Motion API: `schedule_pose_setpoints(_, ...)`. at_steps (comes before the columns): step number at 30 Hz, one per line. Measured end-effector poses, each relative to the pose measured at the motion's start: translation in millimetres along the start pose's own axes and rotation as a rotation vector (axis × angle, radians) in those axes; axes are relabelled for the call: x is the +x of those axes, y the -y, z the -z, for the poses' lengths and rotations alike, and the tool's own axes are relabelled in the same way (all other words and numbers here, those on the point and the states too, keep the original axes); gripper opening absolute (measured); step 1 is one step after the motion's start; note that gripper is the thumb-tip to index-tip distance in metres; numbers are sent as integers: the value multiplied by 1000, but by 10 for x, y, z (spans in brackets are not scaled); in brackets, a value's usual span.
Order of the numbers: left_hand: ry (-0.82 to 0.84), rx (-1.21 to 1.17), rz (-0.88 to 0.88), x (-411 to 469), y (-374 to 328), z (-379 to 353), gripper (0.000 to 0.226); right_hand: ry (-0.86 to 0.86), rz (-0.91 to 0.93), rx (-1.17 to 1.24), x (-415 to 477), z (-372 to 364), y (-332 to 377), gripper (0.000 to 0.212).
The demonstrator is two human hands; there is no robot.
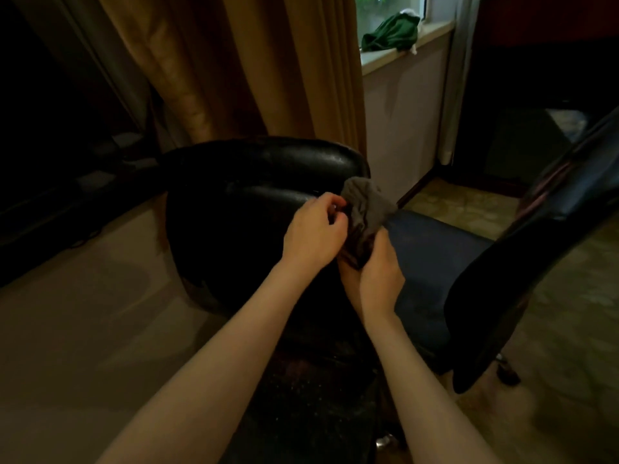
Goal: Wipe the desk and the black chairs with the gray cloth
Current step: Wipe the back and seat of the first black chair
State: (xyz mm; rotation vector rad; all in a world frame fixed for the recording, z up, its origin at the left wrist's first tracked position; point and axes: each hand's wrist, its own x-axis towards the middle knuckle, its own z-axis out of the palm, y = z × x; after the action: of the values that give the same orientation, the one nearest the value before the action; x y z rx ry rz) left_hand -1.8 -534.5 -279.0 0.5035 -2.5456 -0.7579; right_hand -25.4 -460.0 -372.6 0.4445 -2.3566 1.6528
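Observation:
A black leather chair [254, 182] stands in front of me, its padded backrest facing me in the dim room. A second black chair [522, 269] with a dark blue seat stands to its right. The gray cloth [366, 209] is bunched up between both hands, just above the first chair's right side. My right hand [376, 272] grips the cloth's lower end from below. My left hand [315, 229] pinches the cloth's left edge with curled fingers. The desk is not clearly in view.
Tan curtains [241, 72] hang behind the chairs. A green cloth [392, 35] lies on the windowsill at the upper right. Dark furniture [542, 95] stands at the far right. Pale floor [83, 296] spreads to the left, patterned carpet [569, 329] to the right.

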Motion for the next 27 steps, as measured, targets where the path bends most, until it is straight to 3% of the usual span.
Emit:
schedule_pose_setpoints(5, -51, -21, -8, 36, 171, -83, 21, -56, -63, -8, 1, -157, -81, 53)
schedule_pose_setpoints(10, -107, -31, -8, 22, 250, -203, 25, -73, -127, 130, -90, -216, -233, 41)
schedule_pose_setpoints(15, -185, 220, -142, 21, 321, -338, 27, 29, -285, 148, -236, -171, -472, 39)
schedule_pose_setpoints(20, -163, 315, -98, 50, 289, -442, 38, 194, -394, 87, -355, -52, -631, 17)
schedule_pose_setpoints(24, -184, 331, -83, 10, 290, -472, 40, 67, -301, 30, -319, 133, -533, 12)
schedule_pose_setpoints(27, -209, 268, -87, -66, 319, -526, 38, -119, -74, 96, -111, 152, -323, 26)
